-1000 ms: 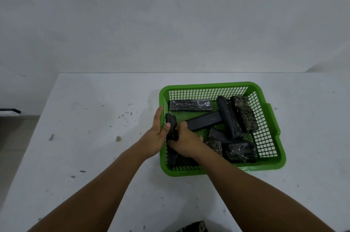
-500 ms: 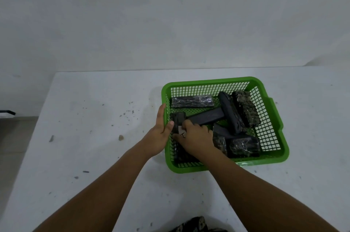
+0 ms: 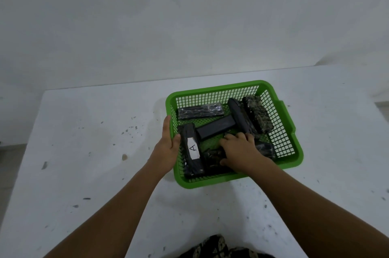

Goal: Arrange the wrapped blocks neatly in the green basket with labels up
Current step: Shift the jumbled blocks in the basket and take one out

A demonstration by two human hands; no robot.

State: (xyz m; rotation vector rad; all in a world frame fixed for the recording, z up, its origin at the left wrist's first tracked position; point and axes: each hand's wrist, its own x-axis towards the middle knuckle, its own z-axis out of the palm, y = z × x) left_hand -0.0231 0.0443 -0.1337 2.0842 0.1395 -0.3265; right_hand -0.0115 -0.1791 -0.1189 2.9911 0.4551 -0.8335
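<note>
The green mesh basket sits on the white table and holds several black wrapped blocks. One block lies along the basket's left wall with a white label marked "A" facing up. My left hand grips the basket's left rim, thumb inside against that block. My right hand is inside the basket, fingers curled over another wrapped block beside the labelled one. More blocks lie askew: one along the far wall, one diagonal in the middle, two at the right, one at the front right.
The white table carries dark specks and a small brown crumb left of the basket. A plain wall rises behind the table's far edge. Patterned cloth shows at the bottom edge of the view.
The block both hands held upright now lies flat along the left wall with its "A" label up. My right hand let go of it and moved right onto a neighbouring block.
</note>
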